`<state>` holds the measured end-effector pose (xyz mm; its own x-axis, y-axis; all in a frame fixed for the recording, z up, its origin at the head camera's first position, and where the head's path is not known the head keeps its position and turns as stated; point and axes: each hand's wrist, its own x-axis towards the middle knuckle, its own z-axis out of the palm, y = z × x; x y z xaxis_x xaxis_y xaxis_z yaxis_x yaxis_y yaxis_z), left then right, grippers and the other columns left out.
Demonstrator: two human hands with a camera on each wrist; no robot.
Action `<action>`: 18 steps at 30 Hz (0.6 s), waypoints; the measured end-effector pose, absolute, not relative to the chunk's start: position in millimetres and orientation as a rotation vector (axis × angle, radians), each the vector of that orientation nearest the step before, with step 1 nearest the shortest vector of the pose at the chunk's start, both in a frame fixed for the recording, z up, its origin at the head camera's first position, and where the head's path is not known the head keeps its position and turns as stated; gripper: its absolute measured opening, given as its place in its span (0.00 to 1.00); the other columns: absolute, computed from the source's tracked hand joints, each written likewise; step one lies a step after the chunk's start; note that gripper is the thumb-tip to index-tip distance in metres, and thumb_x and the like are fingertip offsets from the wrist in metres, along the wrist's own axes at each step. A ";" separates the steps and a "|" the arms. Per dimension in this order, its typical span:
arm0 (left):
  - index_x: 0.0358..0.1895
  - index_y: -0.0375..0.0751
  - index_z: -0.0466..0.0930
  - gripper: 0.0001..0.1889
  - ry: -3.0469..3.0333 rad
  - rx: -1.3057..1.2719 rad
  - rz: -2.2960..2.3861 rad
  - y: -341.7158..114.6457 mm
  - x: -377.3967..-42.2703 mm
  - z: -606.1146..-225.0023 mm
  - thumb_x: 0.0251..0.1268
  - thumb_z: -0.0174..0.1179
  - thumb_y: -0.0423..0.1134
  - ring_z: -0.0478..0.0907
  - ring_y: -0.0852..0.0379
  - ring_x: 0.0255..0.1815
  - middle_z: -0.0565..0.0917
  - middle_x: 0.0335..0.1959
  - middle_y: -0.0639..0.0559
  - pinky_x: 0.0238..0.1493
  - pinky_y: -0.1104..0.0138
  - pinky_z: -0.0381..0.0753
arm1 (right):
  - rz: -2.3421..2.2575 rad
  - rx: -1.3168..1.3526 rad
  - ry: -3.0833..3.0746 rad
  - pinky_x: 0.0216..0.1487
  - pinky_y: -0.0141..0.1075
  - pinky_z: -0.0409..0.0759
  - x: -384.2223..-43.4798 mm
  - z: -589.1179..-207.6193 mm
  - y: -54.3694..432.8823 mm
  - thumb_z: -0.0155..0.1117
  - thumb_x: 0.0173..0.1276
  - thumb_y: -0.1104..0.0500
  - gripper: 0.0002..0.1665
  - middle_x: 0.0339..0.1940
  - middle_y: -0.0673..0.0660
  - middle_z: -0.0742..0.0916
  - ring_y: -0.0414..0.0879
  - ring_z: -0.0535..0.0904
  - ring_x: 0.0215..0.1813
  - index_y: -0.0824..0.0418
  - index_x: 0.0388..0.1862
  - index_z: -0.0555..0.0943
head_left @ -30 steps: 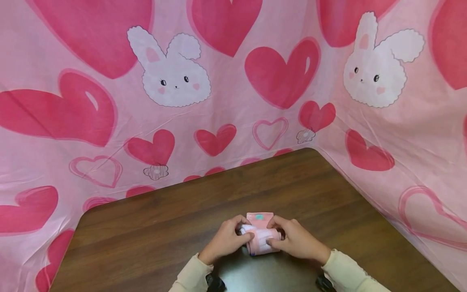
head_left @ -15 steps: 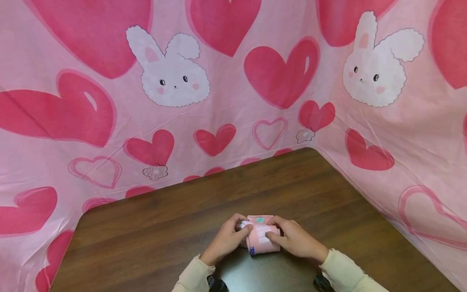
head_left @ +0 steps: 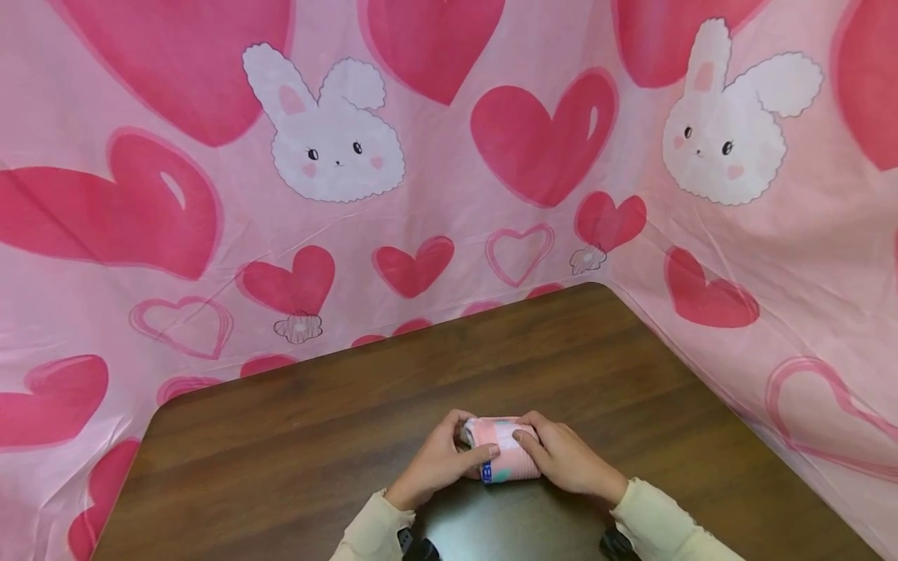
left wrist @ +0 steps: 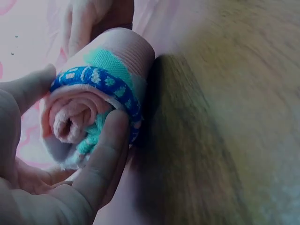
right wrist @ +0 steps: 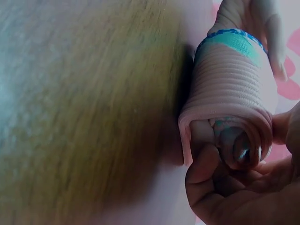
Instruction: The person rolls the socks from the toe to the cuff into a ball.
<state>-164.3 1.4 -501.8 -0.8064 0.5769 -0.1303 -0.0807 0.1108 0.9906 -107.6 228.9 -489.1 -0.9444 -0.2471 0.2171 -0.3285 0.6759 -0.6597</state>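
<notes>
A rolled-up pair of pink socks lies on the brown table between both hands, with ribbed fabric, a white patch, a mint-green patch and a blue patterned band. My left hand grips the roll's left end, thumb on the near side. At the other end, my right hand holds the roll with its thumb on top. The left wrist view shows the spiral end of the socks between thumb and fingers. In the right wrist view, fingertips tuck into the open end of the ribbed roll; part of its inside is dark.
The wooden table has a rounded far corner. A pink curtain with hearts and rabbit faces hangs along its back and right sides. Cream sleeves and dark wrist straps show at the near edge.
Both hands have rolled the socks further away from the body; the flat pink flap beyond the roll is now wound in. The blue lettering and a mint patch have turned into sight.
</notes>
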 end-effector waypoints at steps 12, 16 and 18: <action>0.63 0.37 0.76 0.33 2.420 0.776 1.457 3.7 -169.0 -497.8 0.61 0.70 0.55 0.75 0.54 0.40 0.76 0.47 0.48 0.38 0.63 0.79 | 1.047 0.178 -2.806 0.32 0.35 0.71 -110.4 -488.9 226.4 0.65 0.73 0.52 0.07 0.33 0.47 0.75 0.40 0.70 0.33 0.54 0.39 0.81; 0.53 0.45 0.85 0.20 2.746 1.273 1.326 7.0 -170.8 -493.2 0.60 0.73 0.49 0.70 0.53 0.47 0.76 0.48 0.52 0.46 0.62 0.74 | 0.807 0.209 -2.714 0.28 0.34 0.70 -108.5 -491.8 225.9 0.70 0.69 0.51 0.09 0.35 0.46 0.76 0.38 0.69 0.29 0.52 0.41 0.81; 0.41 0.47 0.89 0.09 2.795 1.504 1.291 9.0 -172.2 -490.7 0.59 0.74 0.43 0.70 0.56 0.47 0.79 0.46 0.55 0.47 0.64 0.74 | 0.661 0.344 -2.619 0.30 0.36 0.73 -107.1 -492.2 226.4 0.72 0.66 0.51 0.11 0.37 0.47 0.78 0.39 0.73 0.32 0.52 0.41 0.81</action>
